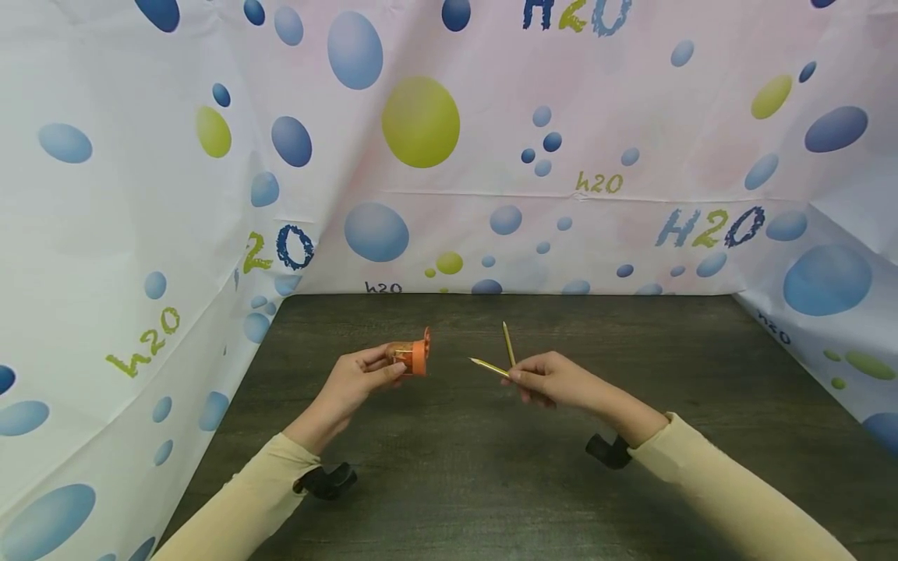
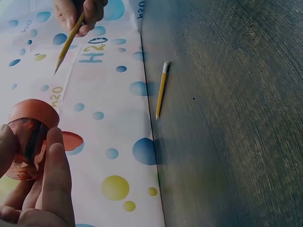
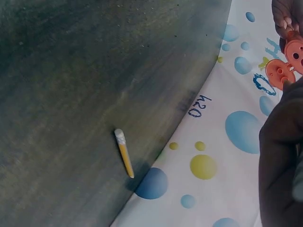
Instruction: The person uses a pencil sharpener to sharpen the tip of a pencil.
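Observation:
My left hand grips an orange pencil sharpener with a see-through body, raised above the table. Its round lid hangs open on a hinge, and two holes show in its top in the right wrist view. Between the thumb and fingers of my right hand is a yellow pencil, its sharpened tip turned left toward the sharpener, with a gap between them. A second, short pencil with a white eraser end lies on the table beyond my right hand.
The dark wood-grain table runs back to a white sheet printed with blue and green dots and lettering. That sheet also rises along the left and right sides. Black straps sit at both wrists.

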